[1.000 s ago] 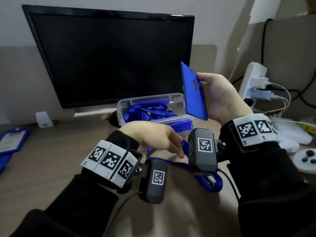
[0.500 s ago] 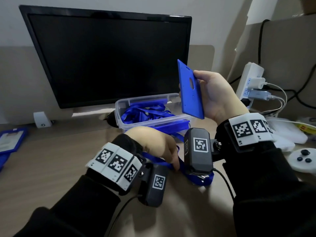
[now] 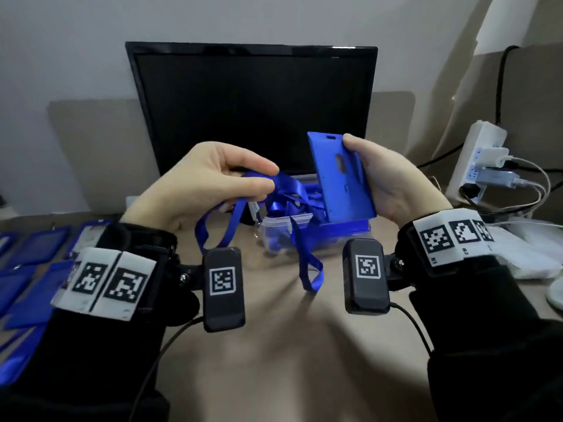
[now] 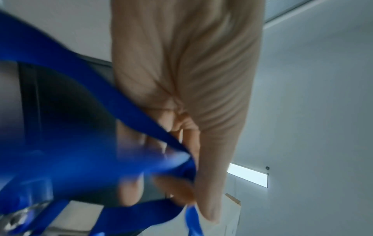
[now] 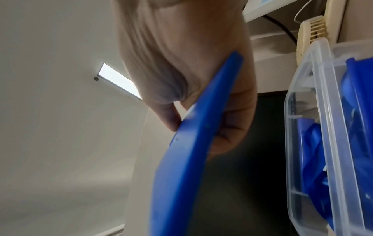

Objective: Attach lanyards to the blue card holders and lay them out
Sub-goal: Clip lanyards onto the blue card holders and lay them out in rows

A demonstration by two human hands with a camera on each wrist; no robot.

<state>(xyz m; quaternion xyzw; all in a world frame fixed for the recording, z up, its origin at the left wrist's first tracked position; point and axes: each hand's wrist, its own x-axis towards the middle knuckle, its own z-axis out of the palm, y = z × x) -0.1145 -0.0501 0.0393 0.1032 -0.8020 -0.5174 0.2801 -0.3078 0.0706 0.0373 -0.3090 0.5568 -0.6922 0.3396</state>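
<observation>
The person wears black long sleeves reaching both wrists. Each wrist carries a white band printed with square black-and-white markers, and a black bracket with a silver screw holds a dark rounded camera box bearing one such marker. A thin black cable trails from each box. Both hands are bare.

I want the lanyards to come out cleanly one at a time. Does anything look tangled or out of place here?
Partly. The blue ribbon lanyard pinched in the left hand hangs in several loops, some trailing across the clear plastic box. The blue plastic card holder in the right hand looks undamaged.
</observation>
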